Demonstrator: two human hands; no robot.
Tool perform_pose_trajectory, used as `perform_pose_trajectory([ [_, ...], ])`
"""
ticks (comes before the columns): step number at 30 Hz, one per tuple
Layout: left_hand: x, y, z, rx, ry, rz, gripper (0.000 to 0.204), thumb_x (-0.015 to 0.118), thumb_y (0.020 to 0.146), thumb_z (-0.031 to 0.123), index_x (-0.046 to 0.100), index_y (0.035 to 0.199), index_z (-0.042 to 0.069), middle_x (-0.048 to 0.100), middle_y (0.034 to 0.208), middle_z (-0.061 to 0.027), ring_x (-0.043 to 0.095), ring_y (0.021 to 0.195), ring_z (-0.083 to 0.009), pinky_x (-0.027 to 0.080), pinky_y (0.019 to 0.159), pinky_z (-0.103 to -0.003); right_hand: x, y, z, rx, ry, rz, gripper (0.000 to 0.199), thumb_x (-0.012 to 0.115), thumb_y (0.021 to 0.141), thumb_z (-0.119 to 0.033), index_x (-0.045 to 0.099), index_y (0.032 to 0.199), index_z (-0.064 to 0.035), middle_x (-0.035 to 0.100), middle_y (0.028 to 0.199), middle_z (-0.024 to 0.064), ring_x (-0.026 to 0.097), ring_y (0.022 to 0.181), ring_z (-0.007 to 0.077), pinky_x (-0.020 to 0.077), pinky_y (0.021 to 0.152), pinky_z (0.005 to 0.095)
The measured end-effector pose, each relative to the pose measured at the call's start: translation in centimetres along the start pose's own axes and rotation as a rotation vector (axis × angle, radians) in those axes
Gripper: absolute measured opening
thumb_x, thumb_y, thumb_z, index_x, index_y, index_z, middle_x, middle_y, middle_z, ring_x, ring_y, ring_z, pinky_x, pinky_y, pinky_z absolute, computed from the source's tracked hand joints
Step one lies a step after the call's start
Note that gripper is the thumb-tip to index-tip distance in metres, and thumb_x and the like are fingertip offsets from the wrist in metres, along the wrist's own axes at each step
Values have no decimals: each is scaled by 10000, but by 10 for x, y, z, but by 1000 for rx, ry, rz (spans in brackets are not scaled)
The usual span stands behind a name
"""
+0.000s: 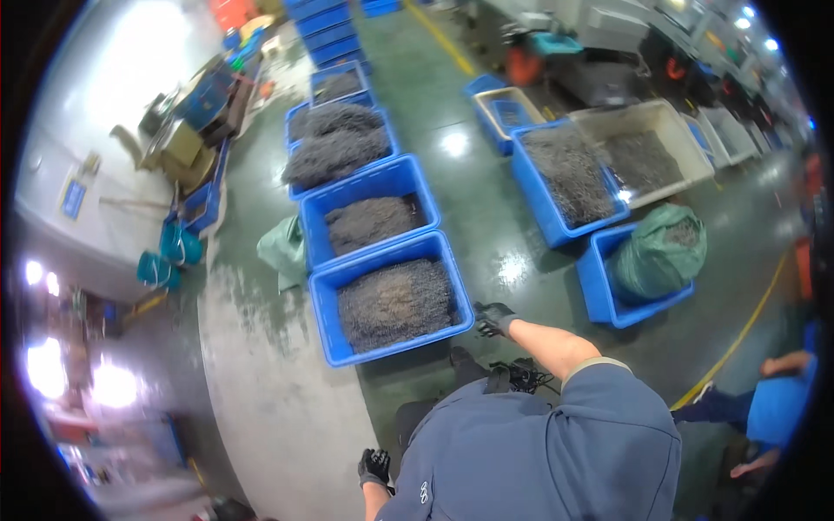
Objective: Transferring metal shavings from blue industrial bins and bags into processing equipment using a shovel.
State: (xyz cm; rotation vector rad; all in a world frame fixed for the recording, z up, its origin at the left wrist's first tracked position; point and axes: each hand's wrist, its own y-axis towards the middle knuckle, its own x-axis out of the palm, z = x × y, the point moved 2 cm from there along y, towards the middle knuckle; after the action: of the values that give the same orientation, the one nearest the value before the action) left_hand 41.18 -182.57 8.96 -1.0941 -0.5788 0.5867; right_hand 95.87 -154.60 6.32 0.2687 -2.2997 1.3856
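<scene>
Glossy green concrete floor point(486, 217) spreads under rows of crates. My right hand point(493, 318), in a black knit glove, touches the corner rim of the nearest rectangular blue plastic crate point(334, 347), heaped with fine grey wiry parts point(395, 304); its grip I cannot tell. My left gloved hand point(374, 466) hangs curled, holding nothing.

Your right hand point(493, 318) is just beside the right corner of the nearest crate point(323, 304), which is filled with small metal parts point(395, 302). Behind this crate stands a second crate point(365, 187), and more crates point(339, 139) continue in a row behind that one. To the left of the nearest crate lies a bag point(282, 247). To its right, well apart, a crate holds a full sack point(662, 252). Your left hand point(374, 466) is well in front of the nearest crate, low by your body.
</scene>
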Motion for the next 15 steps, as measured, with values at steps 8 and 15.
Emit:
perform_pose_trajectory([
  [8, -23, 77, 159, -14, 207, -62, 482, 531, 875, 366, 438, 1234, 58, 555, 1156, -201, 560, 1036, -374, 458, 884, -495, 51, -3, 68, -255, -80, 619, 426, 429, 947, -436, 507, 755, -64, 521, 609, 70, 444, 410, 183, 360, 390, 327],
  [15, 76, 101, 280, 47, 480, -137, 307, 568, 870, 292, 503, 1083, 80, 625, 928, -151, 616, 834, -308, 520, 715, -415, -17, -14, 265, -26, -97, 964, 482, 427, 914, -454, 559, 850, 5, 603, 690, 163, 617, 542, 298, 518, 477, 395],
])
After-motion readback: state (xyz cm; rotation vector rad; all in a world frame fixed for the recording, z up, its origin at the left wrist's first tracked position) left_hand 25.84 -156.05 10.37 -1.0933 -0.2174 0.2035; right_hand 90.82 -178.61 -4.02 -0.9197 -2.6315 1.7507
